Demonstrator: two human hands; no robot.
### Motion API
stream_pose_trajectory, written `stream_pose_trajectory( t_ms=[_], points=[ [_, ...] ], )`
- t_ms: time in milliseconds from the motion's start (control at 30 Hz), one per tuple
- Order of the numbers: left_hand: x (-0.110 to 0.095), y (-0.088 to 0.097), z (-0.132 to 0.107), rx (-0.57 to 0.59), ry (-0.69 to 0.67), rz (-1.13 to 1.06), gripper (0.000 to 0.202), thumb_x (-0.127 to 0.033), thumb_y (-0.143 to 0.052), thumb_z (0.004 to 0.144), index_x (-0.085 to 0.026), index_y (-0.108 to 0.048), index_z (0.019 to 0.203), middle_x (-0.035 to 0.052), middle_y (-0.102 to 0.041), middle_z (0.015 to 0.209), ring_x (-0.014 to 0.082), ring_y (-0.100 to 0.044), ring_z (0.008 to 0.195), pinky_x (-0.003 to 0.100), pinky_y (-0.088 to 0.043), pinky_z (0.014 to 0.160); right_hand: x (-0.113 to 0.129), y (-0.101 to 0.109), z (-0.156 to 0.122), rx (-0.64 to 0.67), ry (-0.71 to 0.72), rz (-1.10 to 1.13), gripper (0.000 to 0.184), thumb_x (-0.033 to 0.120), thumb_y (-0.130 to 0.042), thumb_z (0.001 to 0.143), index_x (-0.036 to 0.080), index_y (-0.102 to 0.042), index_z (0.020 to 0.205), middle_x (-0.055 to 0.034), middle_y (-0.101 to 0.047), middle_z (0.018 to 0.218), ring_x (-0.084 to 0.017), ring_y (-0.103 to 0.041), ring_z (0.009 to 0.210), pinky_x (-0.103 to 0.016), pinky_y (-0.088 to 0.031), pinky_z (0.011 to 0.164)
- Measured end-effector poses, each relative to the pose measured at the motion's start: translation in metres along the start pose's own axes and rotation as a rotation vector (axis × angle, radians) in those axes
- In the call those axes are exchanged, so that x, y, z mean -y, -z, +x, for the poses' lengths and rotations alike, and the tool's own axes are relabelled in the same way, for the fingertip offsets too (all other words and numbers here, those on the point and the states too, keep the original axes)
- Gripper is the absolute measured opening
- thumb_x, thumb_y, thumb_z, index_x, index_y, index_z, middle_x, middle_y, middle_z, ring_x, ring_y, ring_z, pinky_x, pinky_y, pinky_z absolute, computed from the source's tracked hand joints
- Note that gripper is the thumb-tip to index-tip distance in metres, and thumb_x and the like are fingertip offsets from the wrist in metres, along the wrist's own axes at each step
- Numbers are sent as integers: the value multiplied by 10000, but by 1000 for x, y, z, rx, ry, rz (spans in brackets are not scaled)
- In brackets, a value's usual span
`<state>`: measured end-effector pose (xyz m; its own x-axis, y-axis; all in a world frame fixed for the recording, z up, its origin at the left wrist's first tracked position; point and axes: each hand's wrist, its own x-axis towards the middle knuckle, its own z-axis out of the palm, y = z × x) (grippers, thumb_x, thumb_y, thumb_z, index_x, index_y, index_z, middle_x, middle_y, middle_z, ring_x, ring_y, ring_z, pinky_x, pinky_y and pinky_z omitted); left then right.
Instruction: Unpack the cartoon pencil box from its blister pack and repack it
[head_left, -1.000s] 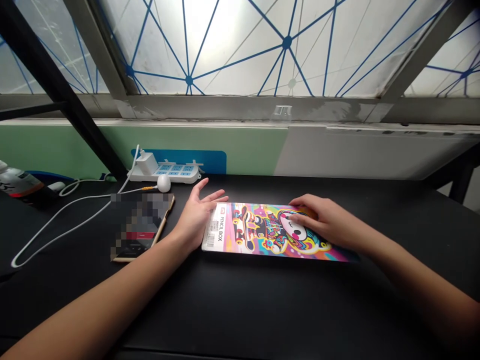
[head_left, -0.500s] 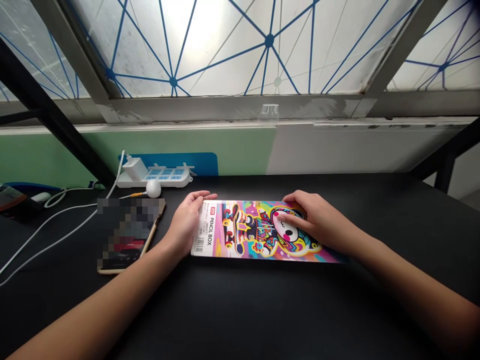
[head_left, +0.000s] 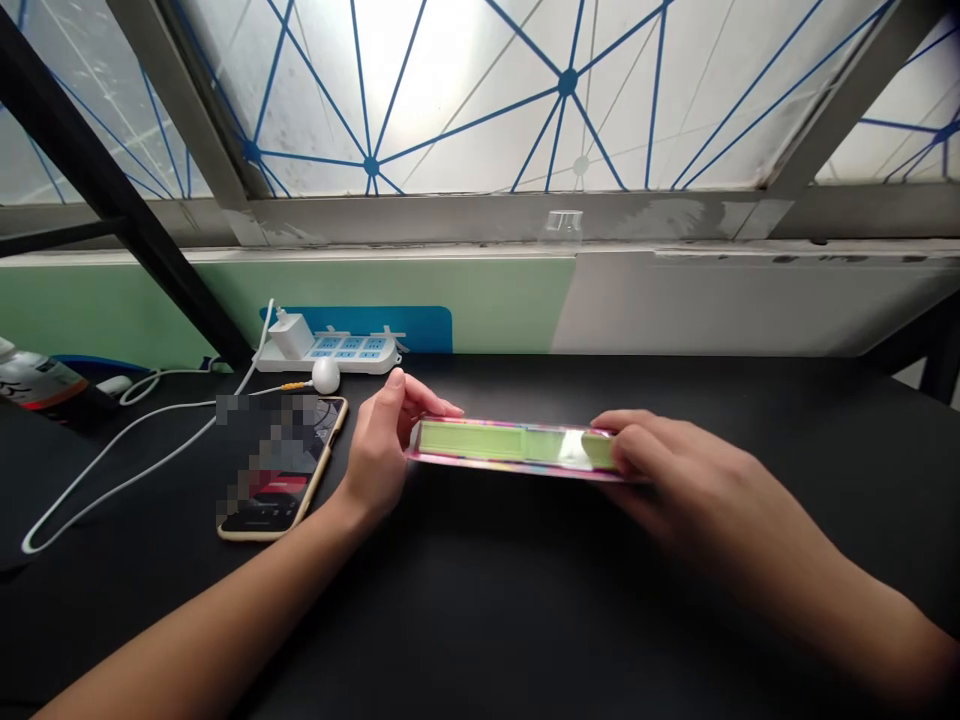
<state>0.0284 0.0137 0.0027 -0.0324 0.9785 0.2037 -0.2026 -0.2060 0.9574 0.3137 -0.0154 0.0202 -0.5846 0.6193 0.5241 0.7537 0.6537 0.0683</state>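
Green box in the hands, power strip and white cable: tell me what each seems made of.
Green box: probably glossy plastic, perhaps behind something clear, given the bright glare on its face.
Power strip: likely hard plastic, judging by its smooth, white, moulded-looking body.
White cable: perhaps a flexible plastic or rubbery sheath, from its smooth, loose bends.

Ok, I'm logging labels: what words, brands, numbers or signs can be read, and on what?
No text can be read.
Box, side facing us: no legible text.
Bottle: label marks, too blurred.
Phone: screen partly pixelated, rest too small.
Power strip: any markings too small.
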Motion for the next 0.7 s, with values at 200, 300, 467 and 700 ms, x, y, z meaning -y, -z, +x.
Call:
stream_pose_trajectory(
  t_ms=[200,300,467,700],
  points=[
    [-10,3,0,245,-118,518,482,-494,-395,1034,-203,-705,807,69,-735,832,232,-684,844,350,-513,838,8,-13,-4,143,152,-50,102,157,-577,829,237,-583,892,-137,-698,1148,-322,-674,957,-470,-574,763],
    [-6,3,-2,426,-260,869,339,-488,-547,975,-228,-694,1134,97,-728,1174,293,-639,1135,414,-461,991,15,-19,-3,178,197,15,41,196,-597,872,222,-618,895,-138,-696,1148,-315,-670,969,-489,-574,808],
    [2,4,-3,643,-328,1165,627,-592,-702,856,-252,-574,1366,127,-620,1413,352,-566,1286,490,-367,1108,14,-16,0,232,91,200,103,296,-563,963,236,-618,900,-99,-707,1064,-261,-676,921,-436,-576,796],
    [-1,5,-5,632,-484,1186,731,-575,-744,831,-266,-503,1448,133,-605,1412,348,-570,1253,486,-398,1067,-16,-21,2,223,-131,258,532,574,-622,909,260,-538,1330,-151,-596,1409,-341,-563,1300,-556,-451,1063]
  ],
)
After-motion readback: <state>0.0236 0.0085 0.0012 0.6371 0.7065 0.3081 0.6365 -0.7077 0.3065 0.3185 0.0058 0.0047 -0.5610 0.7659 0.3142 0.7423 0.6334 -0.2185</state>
